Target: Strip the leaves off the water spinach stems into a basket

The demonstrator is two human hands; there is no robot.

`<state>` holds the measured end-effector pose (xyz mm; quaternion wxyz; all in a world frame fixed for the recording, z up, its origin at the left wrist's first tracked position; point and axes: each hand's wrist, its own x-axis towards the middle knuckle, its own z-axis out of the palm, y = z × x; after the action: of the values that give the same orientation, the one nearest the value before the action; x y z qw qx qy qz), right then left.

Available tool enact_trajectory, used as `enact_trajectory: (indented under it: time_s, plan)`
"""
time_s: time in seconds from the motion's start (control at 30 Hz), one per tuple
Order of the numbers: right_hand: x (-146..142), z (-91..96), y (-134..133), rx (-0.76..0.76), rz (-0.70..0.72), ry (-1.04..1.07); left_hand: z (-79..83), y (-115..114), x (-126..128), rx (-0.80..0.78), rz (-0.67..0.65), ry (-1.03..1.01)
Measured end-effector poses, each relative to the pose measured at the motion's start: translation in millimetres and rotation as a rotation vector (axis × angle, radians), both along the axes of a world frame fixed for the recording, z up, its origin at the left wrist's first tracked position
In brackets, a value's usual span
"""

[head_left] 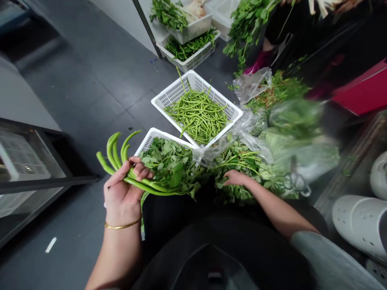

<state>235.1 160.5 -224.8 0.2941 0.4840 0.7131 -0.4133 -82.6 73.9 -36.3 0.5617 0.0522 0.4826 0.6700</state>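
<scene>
My left hand point(127, 179) is closed around a small bunch of long, thick green stalks point(113, 149). Their bare ends curve up past the thumb, and the other ends run right towards loose leaves. Over the leafy green stems point(242, 157) in front of my lap, my right hand point(236, 177) is low, its fingers bent and partly hidden among the leaves. What those fingers grip cannot be made out. Green leaves point(169, 155) fill a white basket point(154, 133) close to my left hand. Beyond it, another white basket point(192, 76) holds many thin cut green stalks point(201, 114).
Bagged greens point(296, 141) in clear plastic lie to the right, with scissors point(298, 181) near them. Stacked white baskets point(193, 60) of vegetables stand at the back. Another person's hand point(347, 5) shows at top right. White perforated containers point(358, 221) sit far right; a shelf point(69, 181) is left.
</scene>
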Motion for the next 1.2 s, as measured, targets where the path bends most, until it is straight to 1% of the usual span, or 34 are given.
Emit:
enact_trajectory:
  time_s: [0.07, 0.13, 0.23, 0.3, 0.37, 0.47, 0.57, 0.63, 0.67, 0.73, 0.8, 0.87, 0.9, 0.93, 0.97, 1.0, 1.07, 1.13, 1.17, 1.2]
  plan:
    - [13.0, 1.6, -3.1, -0.014, -0.009, -0.032, -6.3, 5.1, 2.8, -0.057, 0.009, -0.01]
    - [32.0, 5.2, -4.2, -0.006, -0.024, -0.084, -13.0, 10.2, 6.4, -0.123, 0.004, 0.011]
    - [57.8, 11.8, -3.4, 0.029, -0.056, -0.104, -17.2, 14.0, 12.5, -0.127, -0.004, 0.069]
    - [67.8, 17.3, -4.2, 0.057, -0.079, -0.097, -13.9, 12.4, 15.8, -0.09, -0.01, 0.101]
    - [72.2, 24.3, -8.2, 0.09, -0.099, -0.074, -7.2, 7.4, 17.7, -0.054, -0.021, 0.133]
    - [73.4, 37.4, -20.3, 0.143, -0.133, 0.005, 3.4, -2.6, 19.0, -0.002, -0.013, 0.192]
    - [70.9, 55.8, -32.8, 0.191, -0.169, 0.085, 9.4, -9.3, 22.4, 0.039, 0.032, 0.208]
    - [67.6, 76.4, -36.4, 0.239, -0.209, 0.21, 11.5, -10.4, 27.6, 0.057, 0.02, 0.181]
    - [65.9, 90.7, -36.5, 0.271, -0.248, 0.316, 12.7, -10.2, 30.8, 0.062, 0.003, 0.159]
    - [63.9, 127.5, -35.4, 0.353, -0.348, 0.567, 16.2, -9.4, 37.7, 0.074, -0.029, 0.105]
    - [63.6, 170.2, -37.3, 0.418, -0.413, 0.766, 21.3, -9.3, 45.0, 0.092, -0.044, 0.053]
    - [60.2, 207.8, -45.8, 0.44, -0.377, 0.831, 27.3, -10.6, 53.1, 0.119, -0.058, 0.022]
    - [55.2, 221.2, -52.2, 0.437, -0.33, 0.826, 30.0, -11.6, 57.8, 0.133, -0.069, 0.015]
    - [47.5, 229.8, -59.2, 0.427, -0.269, 0.803, 32.3, -12.8, 63.0, 0.143, -0.083, 0.007]
    - [37.4, 233.5, -65.8, 0.427, -0.202, 0.763, 34.2, -14.0, 68.7, 0.148, -0.095, -0.003]
    - [25.6, 232.7, -71.4, 0.449, -0.14, 0.706, 35.5, -15.4, 74.6, 0.148, -0.109, -0.017]
    - [2.4, 221.7, -78.1, 0.541, -0.064, 0.578, 36.6, -18.8, 86.4, 0.14, -0.143, -0.048]
    - [-13.4, 206.3, -79.6, 0.607, -0.069, 0.513, 35.9, -23.3, 96.0, 0.129, -0.189, -0.061]
    - [-17.0, 199.6, -79.5, 0.594, -0.078, 0.53, 35.1, -26.0, 99.4, 0.127, -0.214, -0.054]
    - [-17.8, 194.4, -79.4, 0.548, -0.077, 0.58, 34.0, -28.8, 102.0, 0.123, -0.239, -0.04]
